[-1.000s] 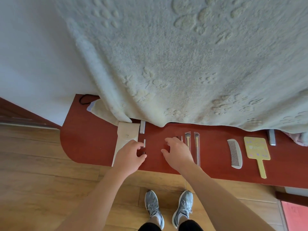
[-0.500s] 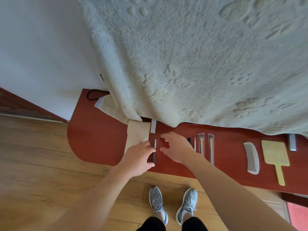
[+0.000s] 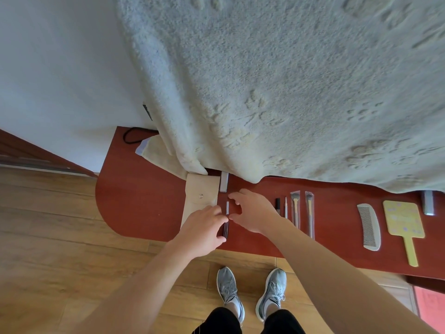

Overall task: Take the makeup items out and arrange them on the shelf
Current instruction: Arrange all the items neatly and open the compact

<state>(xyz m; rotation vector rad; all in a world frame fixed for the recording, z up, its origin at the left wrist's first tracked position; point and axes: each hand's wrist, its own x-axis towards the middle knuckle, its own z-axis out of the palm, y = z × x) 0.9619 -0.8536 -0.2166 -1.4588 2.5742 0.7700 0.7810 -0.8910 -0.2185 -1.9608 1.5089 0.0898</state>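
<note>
The person stood at a red shelf (image 3: 144, 201) below a fluffy pale blanket (image 3: 289, 92). The left hand (image 3: 204, 227) lay at the shelf's front edge, its fingers (image 3: 218, 213) and thumb curled onto a slim dark pencil (image 3: 227, 210) with a silver end, which lay flat on the shelf just right of a beige pouch (image 3: 199, 191). The right hand (image 3: 255, 210) hovered just beside the pencil's far end, fingers released in a loose curve and grasping nothing; whether its thumb touched the pencil could not be told. A silver tube (image 3: 224, 182) lay just beyond the pouch. To the right lay a short black stick (image 3: 278, 204), a thin white stick (image 3: 285, 207) and 2 brushes (image 3: 295, 208) in clear sleeves, side by side. Farther right were a comb (image 3: 369, 227) and a yellow hand mirror (image 3: 404, 222).
</note>
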